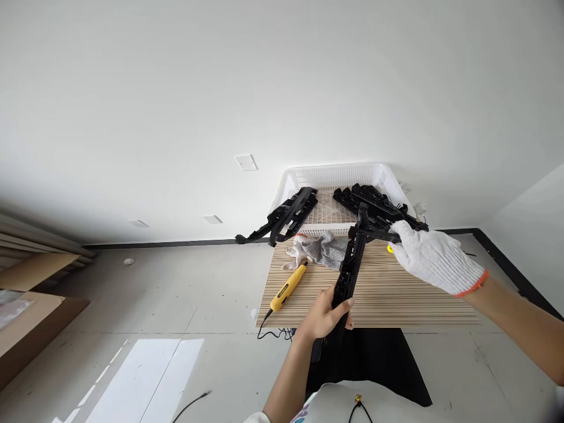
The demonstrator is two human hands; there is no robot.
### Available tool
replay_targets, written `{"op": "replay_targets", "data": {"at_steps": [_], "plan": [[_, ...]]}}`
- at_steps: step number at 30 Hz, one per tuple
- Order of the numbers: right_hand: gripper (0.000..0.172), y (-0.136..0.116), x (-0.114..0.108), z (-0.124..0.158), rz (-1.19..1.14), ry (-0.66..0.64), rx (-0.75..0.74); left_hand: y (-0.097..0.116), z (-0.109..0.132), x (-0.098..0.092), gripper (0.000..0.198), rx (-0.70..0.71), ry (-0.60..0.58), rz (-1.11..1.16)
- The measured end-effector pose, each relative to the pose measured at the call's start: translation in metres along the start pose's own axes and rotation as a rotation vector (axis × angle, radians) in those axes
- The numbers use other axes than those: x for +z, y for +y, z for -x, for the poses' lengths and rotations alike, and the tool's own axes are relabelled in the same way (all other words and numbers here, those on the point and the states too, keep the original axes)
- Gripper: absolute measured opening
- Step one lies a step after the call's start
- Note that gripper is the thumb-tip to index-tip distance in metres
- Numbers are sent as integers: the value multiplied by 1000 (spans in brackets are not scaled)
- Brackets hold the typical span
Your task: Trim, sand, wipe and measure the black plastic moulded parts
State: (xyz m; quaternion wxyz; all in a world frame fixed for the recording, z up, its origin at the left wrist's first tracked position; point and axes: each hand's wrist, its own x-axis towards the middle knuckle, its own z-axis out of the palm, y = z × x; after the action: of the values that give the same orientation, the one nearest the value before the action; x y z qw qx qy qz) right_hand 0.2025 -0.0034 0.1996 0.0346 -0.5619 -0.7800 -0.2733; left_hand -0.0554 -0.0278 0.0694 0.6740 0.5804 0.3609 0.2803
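Bare left hand (324,317) is clamped round the near end of the long black plastic bracket (352,261) over the slatted wooden worktop (396,294), steadying it, while the white-gloved right hand (434,258) pinches its far end at 1 o'clock, just short of the white plastic basket (339,176).

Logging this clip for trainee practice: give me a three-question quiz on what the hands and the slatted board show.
1. True or false: both hands wear gloves.
2. Which hand grips the near end of the long black plastic part? A left B right
3. What yellow tool lies on the slatted board?

Key: 1 false, only the right hand is gloved; the left hand is bare. 2 A. 3 The yellow power tool, left of the spare grey glove.
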Motion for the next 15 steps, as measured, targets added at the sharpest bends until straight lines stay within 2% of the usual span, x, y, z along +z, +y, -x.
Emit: {"op": "replay_targets", "data": {"at_steps": [7, 15], "plan": [[41, -8, -3, 2, -22, -155, 61, -3, 8, 5, 30, 23, 16, -56], [45, -11, -2, 5, -80, -103, 21, -6, 25, 19, 37, -19, 55, 122]]}}
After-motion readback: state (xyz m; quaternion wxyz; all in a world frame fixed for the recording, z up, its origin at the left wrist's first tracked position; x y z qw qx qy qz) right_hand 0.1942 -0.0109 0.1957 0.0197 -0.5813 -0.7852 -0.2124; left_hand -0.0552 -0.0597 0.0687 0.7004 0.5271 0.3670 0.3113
